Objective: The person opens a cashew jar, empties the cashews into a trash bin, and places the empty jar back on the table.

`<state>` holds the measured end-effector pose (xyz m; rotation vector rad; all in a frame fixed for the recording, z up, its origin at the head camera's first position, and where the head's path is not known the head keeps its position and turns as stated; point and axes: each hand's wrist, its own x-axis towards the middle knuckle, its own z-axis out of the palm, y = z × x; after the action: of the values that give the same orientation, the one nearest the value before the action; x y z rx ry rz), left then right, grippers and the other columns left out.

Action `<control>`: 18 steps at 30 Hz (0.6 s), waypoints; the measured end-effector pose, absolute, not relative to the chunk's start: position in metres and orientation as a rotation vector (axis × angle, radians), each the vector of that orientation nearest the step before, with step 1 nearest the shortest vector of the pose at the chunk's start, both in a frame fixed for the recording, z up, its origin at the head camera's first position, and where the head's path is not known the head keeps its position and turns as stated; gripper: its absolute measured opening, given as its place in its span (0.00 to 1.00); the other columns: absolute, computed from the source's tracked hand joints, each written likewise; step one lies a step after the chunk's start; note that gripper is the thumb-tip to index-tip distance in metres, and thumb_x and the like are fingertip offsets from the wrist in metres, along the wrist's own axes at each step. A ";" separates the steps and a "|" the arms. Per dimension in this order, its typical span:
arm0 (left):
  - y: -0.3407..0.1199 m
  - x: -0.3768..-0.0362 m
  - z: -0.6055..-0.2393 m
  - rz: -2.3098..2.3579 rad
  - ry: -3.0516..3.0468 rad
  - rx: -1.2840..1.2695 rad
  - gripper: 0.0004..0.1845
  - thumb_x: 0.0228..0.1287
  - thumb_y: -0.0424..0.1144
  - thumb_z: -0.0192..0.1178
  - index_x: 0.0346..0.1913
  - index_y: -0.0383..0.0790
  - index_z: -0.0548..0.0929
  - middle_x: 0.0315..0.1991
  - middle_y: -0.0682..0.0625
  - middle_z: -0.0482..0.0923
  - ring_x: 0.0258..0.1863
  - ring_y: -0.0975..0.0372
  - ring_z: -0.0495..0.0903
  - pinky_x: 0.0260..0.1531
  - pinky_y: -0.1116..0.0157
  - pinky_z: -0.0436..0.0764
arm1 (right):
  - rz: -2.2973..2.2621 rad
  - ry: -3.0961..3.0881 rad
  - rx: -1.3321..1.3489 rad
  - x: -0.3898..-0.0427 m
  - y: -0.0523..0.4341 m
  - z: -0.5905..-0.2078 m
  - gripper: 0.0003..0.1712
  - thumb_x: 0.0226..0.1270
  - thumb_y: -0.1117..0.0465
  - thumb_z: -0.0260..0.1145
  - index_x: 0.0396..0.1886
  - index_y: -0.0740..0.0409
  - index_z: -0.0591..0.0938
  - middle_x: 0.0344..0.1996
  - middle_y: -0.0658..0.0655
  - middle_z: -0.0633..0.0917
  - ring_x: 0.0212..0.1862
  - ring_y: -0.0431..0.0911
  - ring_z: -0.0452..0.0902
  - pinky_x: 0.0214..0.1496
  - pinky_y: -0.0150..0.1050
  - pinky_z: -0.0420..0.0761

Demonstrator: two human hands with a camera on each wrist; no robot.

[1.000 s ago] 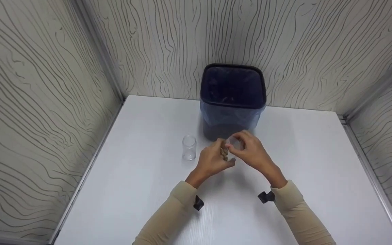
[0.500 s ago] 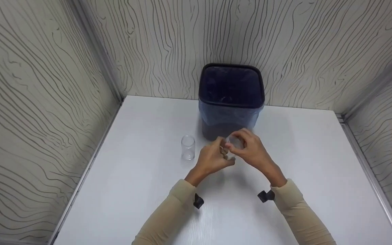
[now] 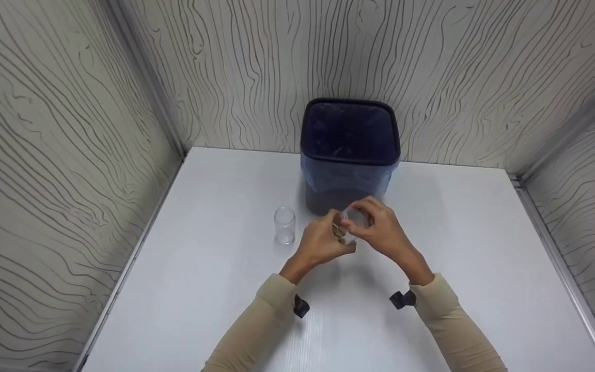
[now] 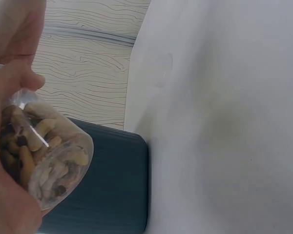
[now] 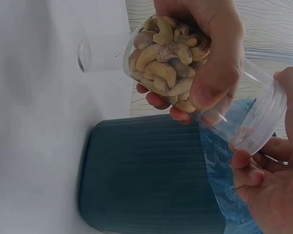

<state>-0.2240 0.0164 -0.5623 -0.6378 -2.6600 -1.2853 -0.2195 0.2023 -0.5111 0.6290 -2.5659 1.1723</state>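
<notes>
While the left hand (image 3: 323, 242) wraps the jar of cashews (image 5: 168, 56) above the surface (image 3: 215, 289) before the bin (image 3: 349, 150), the right hand (image 3: 380, 230) pinching the lid (image 5: 256, 124) should twist steadily, keeping the jar level.

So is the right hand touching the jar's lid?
Touching. The right wrist view shows the right hand's fingers curled round the clear lid's rim, while the left hand grips the jar of nuts.

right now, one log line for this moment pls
left hand: holds nut jar | right hand: grip on lid | empty jar: on table | bin: behind
</notes>
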 end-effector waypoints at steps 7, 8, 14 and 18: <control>0.015 -0.222 -0.561 -1.329 -2.690 -0.655 0.24 0.52 0.47 0.78 0.48 0.48 0.78 0.36 0.55 0.90 0.34 0.71 0.88 0.36 0.68 0.84 | 1.174 -2.526 0.678 -0.219 0.205 -0.515 0.21 0.62 0.57 0.82 0.51 0.61 0.88 0.42 0.55 0.84 0.36 0.40 0.71 0.37 0.33 0.73; 0.015 -0.221 -0.561 -1.333 -2.692 -0.658 0.24 0.52 0.47 0.78 0.48 0.48 0.78 0.37 0.55 0.90 0.35 0.71 0.88 0.36 0.68 0.84 | 1.177 -2.524 0.683 -0.219 0.205 -0.515 0.21 0.62 0.56 0.82 0.51 0.61 0.88 0.42 0.55 0.84 0.36 0.40 0.71 0.37 0.33 0.73; 0.015 -0.221 -0.560 -1.323 -2.711 -0.674 0.23 0.52 0.48 0.78 0.48 0.48 0.79 0.36 0.57 0.89 0.35 0.72 0.87 0.37 0.70 0.84 | 1.180 -2.526 0.683 -0.220 0.208 -0.519 0.21 0.61 0.57 0.82 0.50 0.60 0.88 0.43 0.54 0.85 0.36 0.40 0.71 0.36 0.33 0.73; 0.015 -0.221 -0.560 -1.345 -2.725 -0.680 0.23 0.52 0.48 0.78 0.49 0.48 0.79 0.37 0.57 0.89 0.35 0.72 0.87 0.37 0.70 0.84 | 1.195 -2.516 0.682 -0.220 0.208 -0.519 0.21 0.60 0.58 0.83 0.50 0.61 0.88 0.43 0.54 0.86 0.36 0.40 0.72 0.36 0.32 0.73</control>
<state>-0.2211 0.0147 -0.5597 -0.6795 -2.7249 -1.3446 -0.2198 0.2079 -0.5189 0.6820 -2.5163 1.1952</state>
